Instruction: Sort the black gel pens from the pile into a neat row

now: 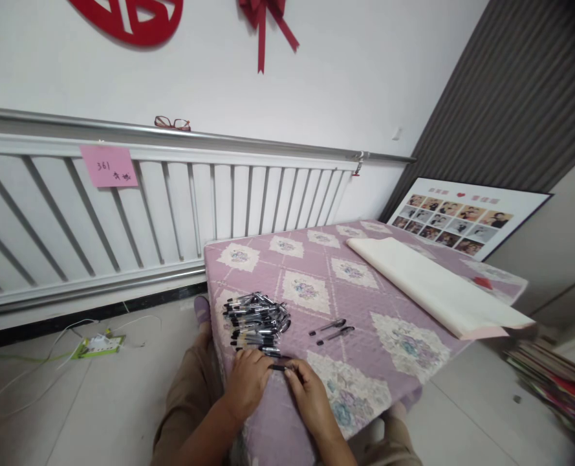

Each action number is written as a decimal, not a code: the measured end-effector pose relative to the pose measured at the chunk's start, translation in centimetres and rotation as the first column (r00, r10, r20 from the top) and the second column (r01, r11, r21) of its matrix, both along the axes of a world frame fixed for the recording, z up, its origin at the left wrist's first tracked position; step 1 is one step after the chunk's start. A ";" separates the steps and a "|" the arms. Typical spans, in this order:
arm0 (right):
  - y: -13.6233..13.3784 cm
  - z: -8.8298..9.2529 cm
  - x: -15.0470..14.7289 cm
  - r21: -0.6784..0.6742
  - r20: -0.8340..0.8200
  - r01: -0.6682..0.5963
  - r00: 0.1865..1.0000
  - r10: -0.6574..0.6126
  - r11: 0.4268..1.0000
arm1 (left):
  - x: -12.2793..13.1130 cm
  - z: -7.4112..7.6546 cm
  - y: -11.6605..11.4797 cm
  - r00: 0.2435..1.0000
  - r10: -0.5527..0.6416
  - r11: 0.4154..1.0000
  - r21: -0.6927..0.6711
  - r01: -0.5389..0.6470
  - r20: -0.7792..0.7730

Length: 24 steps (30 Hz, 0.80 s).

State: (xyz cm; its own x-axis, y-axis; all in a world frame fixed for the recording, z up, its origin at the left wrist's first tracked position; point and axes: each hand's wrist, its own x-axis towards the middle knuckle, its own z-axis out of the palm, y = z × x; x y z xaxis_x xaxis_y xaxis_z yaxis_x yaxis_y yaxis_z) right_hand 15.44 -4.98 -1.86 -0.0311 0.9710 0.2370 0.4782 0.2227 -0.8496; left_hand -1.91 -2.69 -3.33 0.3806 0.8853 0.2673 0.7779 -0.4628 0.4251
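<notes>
A pile of several black-capped pens (255,317) lies on the near left part of a table covered with a purple flowered cloth (394,304). My left hand (248,382) and my right hand (306,391) rest close together at the table's near edge, just below the pile. Both have their fingers curled around one black pen (280,367) held between them. Two separate pens (333,331) lie side by side to the right of the pile.
A folded cream sheet (437,288) lies across the table's right side, with a small red thing (484,283) beside it. A white radiator (171,207) with a pink note (110,166) and glasses (172,123) stands behind. Cables (49,353) lie on the floor left; a photo board (466,217) leans at right.
</notes>
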 end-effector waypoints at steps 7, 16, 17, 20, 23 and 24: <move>0.1 -0.5 -0.1 0.026 0.138 0.030 0.990 -0.033 0.999 | 0.0 -0.2 0.1 1.000 -0.006 1.000 0.002 0.006 0.016; 0.0 -0.5 -0.1 0.014 0.078 0.008 0.997 -0.009 1.000 | 0.0 -0.2 0.0 0.998 0.010 1.000 -0.006 -0.009 0.057; 0.0 -0.4 -0.1 0.017 0.083 -0.007 0.997 0.006 1.000 | 0.0 -0.3 0.0 0.998 0.009 1.000 -0.006 -0.009 0.058; 0.1 -0.4 -0.1 0.017 0.133 0.002 0.991 -0.004 1.000 | 0.0 -0.3 0.1 0.999 0.010 1.000 -0.008 -0.010 0.039; 0.1 -0.5 -0.2 0.011 0.158 0.029 0.987 -0.031 1.000 | 0.1 -0.4 0.1 1.000 0.007 1.000 -0.015 -0.007 0.031; 0.1 -0.6 -0.2 0.008 0.147 0.034 0.989 -0.035 0.999 | 0.1 -0.3 0.1 0.999 0.005 1.000 -0.015 -0.004 0.034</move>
